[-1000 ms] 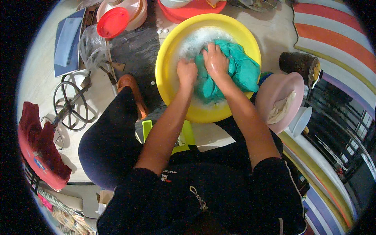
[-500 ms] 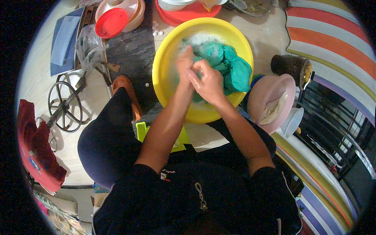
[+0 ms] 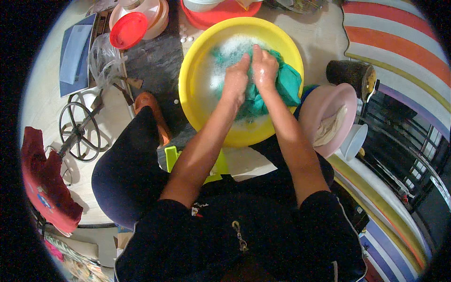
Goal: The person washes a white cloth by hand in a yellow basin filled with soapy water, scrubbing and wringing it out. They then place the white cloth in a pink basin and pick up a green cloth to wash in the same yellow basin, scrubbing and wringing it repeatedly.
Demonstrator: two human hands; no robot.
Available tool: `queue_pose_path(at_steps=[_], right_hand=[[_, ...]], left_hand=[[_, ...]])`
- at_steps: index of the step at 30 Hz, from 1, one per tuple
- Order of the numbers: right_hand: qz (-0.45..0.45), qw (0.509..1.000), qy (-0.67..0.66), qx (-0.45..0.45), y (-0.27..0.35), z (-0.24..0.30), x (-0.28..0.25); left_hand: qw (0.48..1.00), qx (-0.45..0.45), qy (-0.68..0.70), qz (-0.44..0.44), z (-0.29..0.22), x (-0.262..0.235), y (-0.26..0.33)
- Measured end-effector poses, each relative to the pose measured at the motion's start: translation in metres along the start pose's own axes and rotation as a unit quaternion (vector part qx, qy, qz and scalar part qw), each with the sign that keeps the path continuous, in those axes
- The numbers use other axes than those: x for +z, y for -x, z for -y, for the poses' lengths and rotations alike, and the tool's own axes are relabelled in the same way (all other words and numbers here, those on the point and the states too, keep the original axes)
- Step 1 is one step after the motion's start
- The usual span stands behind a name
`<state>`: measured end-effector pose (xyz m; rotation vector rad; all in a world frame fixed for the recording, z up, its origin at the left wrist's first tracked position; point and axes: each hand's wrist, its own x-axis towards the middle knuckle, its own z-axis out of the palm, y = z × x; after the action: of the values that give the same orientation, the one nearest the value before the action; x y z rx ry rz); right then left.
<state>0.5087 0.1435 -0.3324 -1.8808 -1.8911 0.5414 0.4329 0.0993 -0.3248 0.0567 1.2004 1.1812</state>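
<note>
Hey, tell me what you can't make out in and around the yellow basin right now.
- Left hand and right hand, head view: their own backs hide whether the fingers grip the green cloth.
- The cloth's full shape, head view: partly hidden by the hands and suds.
- Red tub, head view: cut off by the upper edge.
- Small white pieces, head view: too small to identify.

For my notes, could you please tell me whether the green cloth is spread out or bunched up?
Bunched up: the green cloth lies in crumpled folds in the yellow basin.
</note>
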Motion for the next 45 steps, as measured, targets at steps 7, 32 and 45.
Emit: queue_pose_path(at_steps=[7, 32, 45], right_hand=[[-0.018, 0.993, 0.034, -0.108, 0.013, -0.01, 0.021], [0.18, 0.982, -0.058, 0.019, -0.001, -0.019, 0.027], [0.096, 0.995, -0.037, -0.001, 0.007, 0.016, 0.005]], left_hand=[[0.994, -0.056, 0.055, -0.071, 0.0, -0.007, -0.005], [0.969, 0.035, 0.088, -0.227, 0.027, -0.04, -0.025], [0.994, -0.037, 0.07, -0.074, 0.015, -0.008, -0.007]])
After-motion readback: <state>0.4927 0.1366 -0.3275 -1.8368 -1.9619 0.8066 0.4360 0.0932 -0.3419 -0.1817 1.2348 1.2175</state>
